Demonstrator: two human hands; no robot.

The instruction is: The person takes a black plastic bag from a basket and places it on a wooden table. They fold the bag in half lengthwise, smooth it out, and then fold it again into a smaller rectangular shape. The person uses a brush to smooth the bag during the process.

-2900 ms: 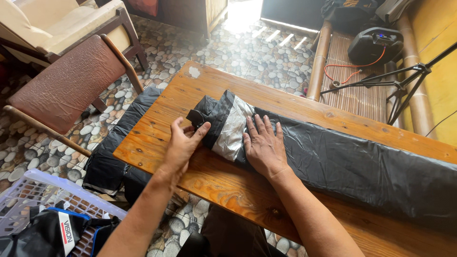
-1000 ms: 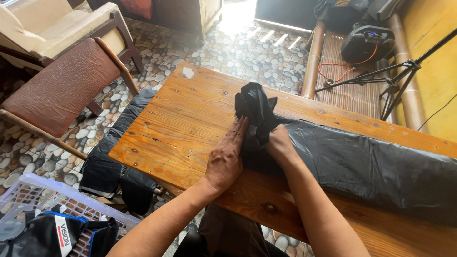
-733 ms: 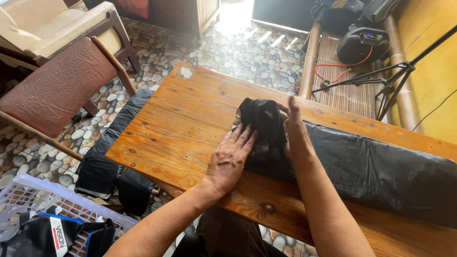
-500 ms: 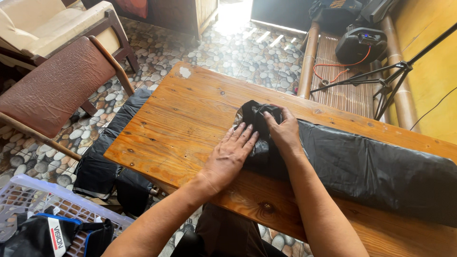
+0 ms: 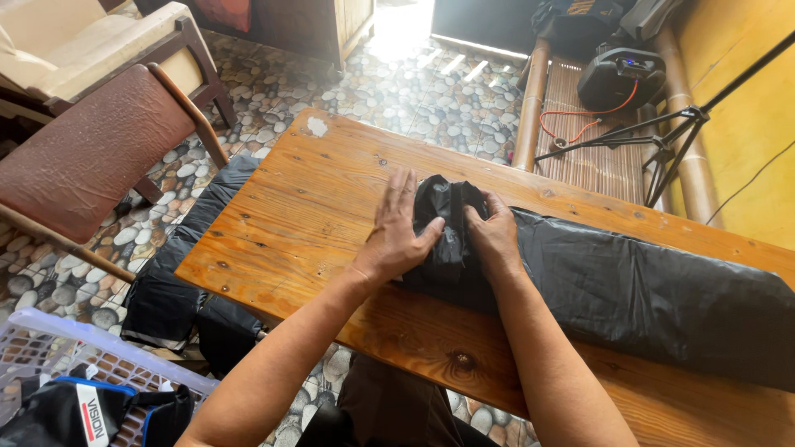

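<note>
Near frame centre on the wooden table (image 5: 273, 215), the left hand (image 5: 397, 236) and right hand (image 5: 495, 236) are pressing flat, unclenched, on the rolled end of the black garment (image 5: 646, 290), stretching lower right.

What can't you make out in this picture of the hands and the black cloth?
Head view:
- The rolled end of the black cloth: partly covered by the left hand and right hand.
- The cloth's far end: cut off by the right edge.
- The laundry basket: cut off at the bottom left, contents unclear.
- The dark cloth on the floor: partly hidden behind the table.
</note>
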